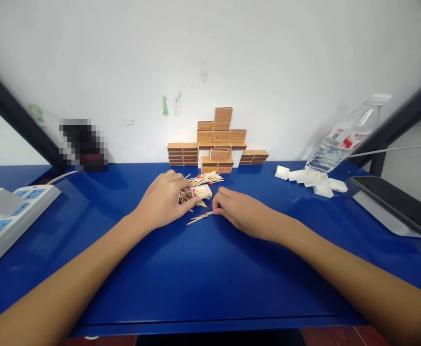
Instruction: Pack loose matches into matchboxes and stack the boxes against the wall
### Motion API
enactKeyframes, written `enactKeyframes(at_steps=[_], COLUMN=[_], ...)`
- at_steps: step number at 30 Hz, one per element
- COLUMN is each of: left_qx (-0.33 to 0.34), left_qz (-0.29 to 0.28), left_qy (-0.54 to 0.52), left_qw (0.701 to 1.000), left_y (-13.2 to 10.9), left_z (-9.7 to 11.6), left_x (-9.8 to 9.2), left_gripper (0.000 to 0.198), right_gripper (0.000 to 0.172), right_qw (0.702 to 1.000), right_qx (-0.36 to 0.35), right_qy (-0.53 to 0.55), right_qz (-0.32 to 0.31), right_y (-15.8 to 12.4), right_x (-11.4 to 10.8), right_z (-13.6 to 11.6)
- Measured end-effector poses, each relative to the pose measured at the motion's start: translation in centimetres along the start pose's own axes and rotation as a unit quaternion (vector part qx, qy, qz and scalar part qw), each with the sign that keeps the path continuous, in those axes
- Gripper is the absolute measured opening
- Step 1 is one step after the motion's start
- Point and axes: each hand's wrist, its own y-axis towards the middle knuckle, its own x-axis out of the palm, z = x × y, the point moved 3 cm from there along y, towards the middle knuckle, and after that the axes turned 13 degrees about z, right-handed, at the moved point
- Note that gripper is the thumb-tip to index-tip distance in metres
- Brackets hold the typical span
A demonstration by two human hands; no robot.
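Note:
My left hand [165,197] is closed around a small white matchbox tray [206,191], its thumb along the near side. Several matches lie inside the tray, and a loose heap of red-tipped matches [208,178] spreads behind and around it. Just to the right, the thumb and forefinger of my right hand [241,209] pinch the end of a match [208,213] low over the blue tabletop. Other matches [195,220] lie close by, their red heads pointing left. The other fingers of my right hand are curled in.
Stacked orange matchboxes [222,137] stand against the white wall. Several empty white trays [309,177] lie at right, beside a leaning water bottle [343,137] and a dark phone [399,199]. A power strip [19,211] sits at left, near a blurred black object [84,144].

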Motion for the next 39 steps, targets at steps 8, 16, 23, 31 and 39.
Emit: enactKeyframes(at_steps=[8, 16, 23, 31, 39], left_qx=[0.021, 0.036, 0.014, -0.008, -0.001], left_qz=[-0.01, 0.012, 0.051, 0.065, 0.069], left_qy=[-0.025, -0.061, -0.016, 0.001, 0.002], left_qw=[0.999, 0.997, 0.998, 0.998, 0.998], left_y=[-0.2, -0.4, 0.4, 0.5, 0.6], left_z=[1.1, 2.7, 0.4, -0.4, -0.2], left_x=[0.2, 0.2, -1.0, -1.5, -1.4], left_gripper=[0.03, 0.03, 0.032, 0.026, 0.028], right_gripper=[0.014, 0.014, 0.008, 0.012, 0.004], right_qw=[0.993, 0.993, 0.989, 0.995, 0.992], right_qx=[0.033, -0.019, -0.013, 0.049, 0.036], right_qy=[-0.01, -0.018, 0.042, 0.089, 0.117], right_qz=[0.114, 0.118, 0.144, -0.01, 0.035], right_y=[0.8, 0.6, 0.5, 0.0, 0.6], right_x=[-2.1, -1.7, -2.4, -0.5, -0.1], right_z=[0.7, -0.6, -1.1, -0.7, -1.6])
